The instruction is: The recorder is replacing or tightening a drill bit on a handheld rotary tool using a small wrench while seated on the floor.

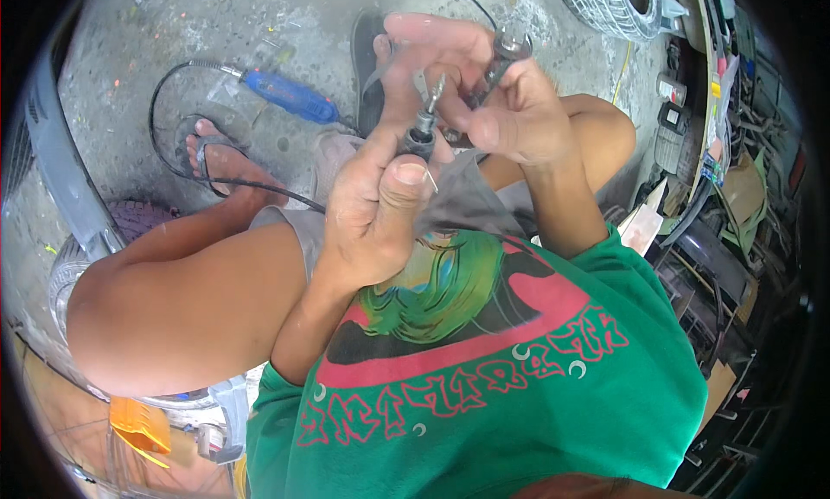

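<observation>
My left hand (372, 209) is closed around the dark handpiece (419, 141) of a flexible shaft, thumb on top. A pointed metal bit (436, 95) sticks up from its collet, and a thin metal pin (430, 181) pokes out beside the thumb. From this hand the black flexible shaft (156, 119) loops left to a blue rotary tool (290, 95) on the floor. My right hand (527, 119) grips a dark metal wrench (491, 77), its jaw end pointing up and away. The wrench's lower end lies close to the handpiece; whether they touch I cannot tell.
I sit low with knees apart, sandalled feet on a stained concrete floor (285, 32). A tire (618, 11) lies at the far right, near a can (670, 89). Cluttered shelves line the right side. An orange plastic piece (143, 425) is at the lower left.
</observation>
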A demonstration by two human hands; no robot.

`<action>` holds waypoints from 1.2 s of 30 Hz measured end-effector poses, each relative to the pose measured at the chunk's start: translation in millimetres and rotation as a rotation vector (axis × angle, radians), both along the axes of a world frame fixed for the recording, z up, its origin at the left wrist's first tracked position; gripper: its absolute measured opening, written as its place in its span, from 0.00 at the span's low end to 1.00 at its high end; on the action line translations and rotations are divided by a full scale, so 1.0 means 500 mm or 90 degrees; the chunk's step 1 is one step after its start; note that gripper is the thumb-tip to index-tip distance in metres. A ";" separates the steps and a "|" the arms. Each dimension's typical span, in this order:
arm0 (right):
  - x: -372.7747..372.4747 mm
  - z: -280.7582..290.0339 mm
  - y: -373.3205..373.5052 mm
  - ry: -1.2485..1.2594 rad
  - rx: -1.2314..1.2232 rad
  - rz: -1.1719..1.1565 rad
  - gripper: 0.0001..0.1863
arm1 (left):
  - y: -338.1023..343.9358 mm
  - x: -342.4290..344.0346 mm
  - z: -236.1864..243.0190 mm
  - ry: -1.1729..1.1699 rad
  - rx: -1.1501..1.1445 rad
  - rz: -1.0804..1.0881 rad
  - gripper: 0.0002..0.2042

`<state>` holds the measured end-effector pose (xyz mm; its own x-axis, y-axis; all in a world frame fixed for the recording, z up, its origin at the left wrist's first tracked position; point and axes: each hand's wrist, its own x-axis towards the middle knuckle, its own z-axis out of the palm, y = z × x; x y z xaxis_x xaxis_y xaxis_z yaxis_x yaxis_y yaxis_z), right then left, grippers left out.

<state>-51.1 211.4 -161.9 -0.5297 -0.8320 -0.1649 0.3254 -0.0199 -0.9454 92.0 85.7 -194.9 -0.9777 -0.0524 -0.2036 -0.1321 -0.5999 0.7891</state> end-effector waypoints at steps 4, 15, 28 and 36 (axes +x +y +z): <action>0.003 -0.001 0.006 -0.075 0.066 -0.012 0.35 | 0.019 -0.036 0.072 -0.094 -0.123 0.078 0.23; -0.060 0.032 0.042 0.331 0.062 0.213 0.19 | -0.032 -0.008 0.008 0.011 0.335 -0.151 0.26; -0.092 0.022 -0.005 0.089 -0.145 0.373 0.10 | 0.010 0.011 0.001 0.077 0.730 -0.366 0.26; -0.082 -0.001 -0.019 0.022 -0.233 0.469 0.12 | 0.020 0.015 -0.003 0.138 0.744 -0.421 0.26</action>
